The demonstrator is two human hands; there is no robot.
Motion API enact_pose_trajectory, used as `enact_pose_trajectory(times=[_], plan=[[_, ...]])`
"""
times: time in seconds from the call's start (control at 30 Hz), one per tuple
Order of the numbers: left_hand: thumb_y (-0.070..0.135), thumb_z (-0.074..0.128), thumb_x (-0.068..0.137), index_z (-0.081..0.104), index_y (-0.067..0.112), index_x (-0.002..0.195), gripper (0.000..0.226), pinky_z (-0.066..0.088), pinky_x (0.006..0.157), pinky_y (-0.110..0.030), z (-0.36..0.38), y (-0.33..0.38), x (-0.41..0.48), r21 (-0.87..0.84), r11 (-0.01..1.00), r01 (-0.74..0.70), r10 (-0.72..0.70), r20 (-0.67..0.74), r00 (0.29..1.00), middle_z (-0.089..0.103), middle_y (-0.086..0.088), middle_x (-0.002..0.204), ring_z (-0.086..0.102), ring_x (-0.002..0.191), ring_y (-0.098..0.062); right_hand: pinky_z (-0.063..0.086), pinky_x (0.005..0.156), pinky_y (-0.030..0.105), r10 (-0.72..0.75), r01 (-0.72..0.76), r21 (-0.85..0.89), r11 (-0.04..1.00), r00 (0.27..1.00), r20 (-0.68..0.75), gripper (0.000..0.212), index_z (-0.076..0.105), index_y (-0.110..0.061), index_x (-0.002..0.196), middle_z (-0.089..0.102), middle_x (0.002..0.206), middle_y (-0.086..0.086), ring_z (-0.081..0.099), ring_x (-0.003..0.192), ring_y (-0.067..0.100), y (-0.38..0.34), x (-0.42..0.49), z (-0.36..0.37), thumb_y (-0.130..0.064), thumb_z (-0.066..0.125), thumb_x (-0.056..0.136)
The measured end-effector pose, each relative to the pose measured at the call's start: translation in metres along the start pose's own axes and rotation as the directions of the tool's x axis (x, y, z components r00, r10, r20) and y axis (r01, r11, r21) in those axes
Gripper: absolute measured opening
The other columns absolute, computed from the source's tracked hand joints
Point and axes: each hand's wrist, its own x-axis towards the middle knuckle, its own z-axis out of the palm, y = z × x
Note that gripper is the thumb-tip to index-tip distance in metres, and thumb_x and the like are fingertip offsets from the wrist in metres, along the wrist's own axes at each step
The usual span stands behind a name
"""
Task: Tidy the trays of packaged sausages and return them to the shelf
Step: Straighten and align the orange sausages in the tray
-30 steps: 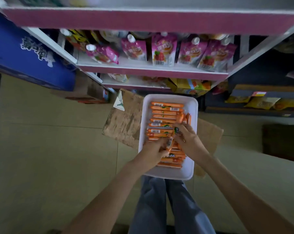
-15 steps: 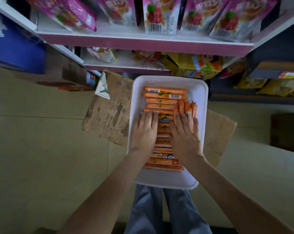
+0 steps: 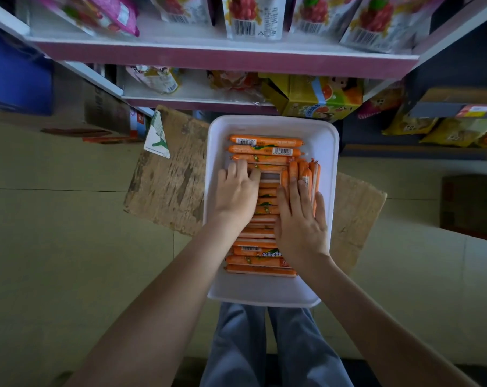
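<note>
Sausages (image 3: 264, 149) in white tray (image 3: 327, 146): left hand (image 3: 236, 195) presses the crosswise row, fingers slightly bent; right hand (image 3: 302, 219) flat on lengthwise ones; neither grips.

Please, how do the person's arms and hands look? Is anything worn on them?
The left forearm and right forearm are bare as far as the picture's edge; no sleeve shows. The left hand and right hand have no gloves. I see no ring, watch or bracelet.

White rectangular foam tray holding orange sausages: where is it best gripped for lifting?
Likely the white foam tray by its long side rims, left hand and right hand from opposite sides, fingers under the lip; loose orange sausages need it level.
</note>
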Motion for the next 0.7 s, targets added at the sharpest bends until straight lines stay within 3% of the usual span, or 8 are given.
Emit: enact_pose_trajectory(times=[0.13,0.27,0.37,0.47,0.57,0.63,0.7], plan=[[0.007,0.05,0.09,0.047,0.006,0.126,0.037,0.035,0.099,-0.041,-0.014,0.003,0.018,0.033,0.999,-0.015,0.013,0.062,0.998,0.05,-0.016,0.126,0.047,0.117,-0.033,0.005,0.116,0.047,-0.003,0.003,-0.012,1.0,1.0,0.023,0.056,0.025,-0.009,0.15,0.024,0.156,0.013,0.021,0.145,0.029,0.001,-0.001,0.005,-0.03,0.03,0.099],[0.002,0.05,0.09,0.052,0.006,0.121,0.031,0.045,0.088,-0.039,-0.027,0.004,0.021,-0.019,0.999,-0.036,0.039,0.195,0.98,0.059,-0.014,0.117,0.057,0.107,-0.032,-0.003,0.118,0.046,-0.015,0.017,-0.035,0.999,0.999,0.047,0.06,0.012,-0.008,0.152,0.015,0.159,0.012,0.009,0.146,0.027,0.001,-0.001,0.008,-0.035,0.018,0.1],[0.006,0.051,0.09,0.051,0.006,0.122,0.032,0.047,0.09,-0.037,-0.042,0.002,0.014,-0.028,0.997,0.07,-0.062,0.241,0.968,0.052,-0.013,0.123,0.054,0.109,-0.03,-0.011,0.116,0.043,0.002,-0.001,-0.014,1.0,0.998,0.06,0.061,0.011,-0.006,0.152,0.013,0.159,0.012,0.008,0.147,0.026,0.001,0.0,0.009,-0.035,0.026,0.101],[0.01,0.051,0.092,0.044,0.006,0.128,0.037,0.047,0.079,-0.035,-0.064,-0.004,-0.01,0.035,0.976,0.214,-0.217,0.158,0.963,0.049,-0.013,0.123,0.052,0.11,-0.028,-0.009,0.118,0.044,-0.001,-0.001,0.03,1.0,0.997,0.074,0.066,0.008,-0.006,0.152,0.011,0.16,0.012,0.007,0.147,0.027,-0.001,0.0,0.007,-0.036,0.033,0.099],[0.018,0.046,0.098,0.044,0.01,0.125,0.028,0.041,0.064,-0.032,-0.07,-0.017,-0.04,-0.167,0.944,0.284,-0.284,0.023,0.958,0.055,-0.009,0.107,0.056,0.095,-0.025,-0.002,0.118,0.047,-0.007,-0.007,0.14,0.99,0.995,0.097,0.066,0.006,-0.008,0.153,0.008,0.16,0.011,0.005,0.148,0.027,-0.004,0.003,0.006,-0.033,0.035,0.099],[0.024,0.042,0.1,0.045,0.015,0.121,0.024,0.033,0.057,-0.028,-0.067,-0.023,-0.053,-0.361,0.885,0.293,-0.303,0.03,0.953,0.056,-0.004,0.1,0.052,0.082,-0.021,0.004,0.118,0.049,-0.002,-0.015,0.222,0.975,0.997,0.075,0.064,0.015,-0.008,0.152,0.013,0.159,0.013,0.009,0.147,0.029,-0.004,0.005,0.004,-0.027,0.043,0.098],[0.023,0.045,0.099,0.05,0.016,0.119,0.021,0.03,0.059,-0.028,-0.063,-0.027,-0.06,-0.513,0.816,0.266,-0.285,0.044,0.958,0.058,-0.003,0.098,0.053,0.082,-0.021,0.01,0.117,0.05,0.012,-0.03,0.309,0.951,0.998,0.061,0.06,0.025,-0.009,0.15,0.015,0.159,0.013,0.009,0.147,0.03,-0.003,0.008,-0.003,-0.02,0.047,0.096]])
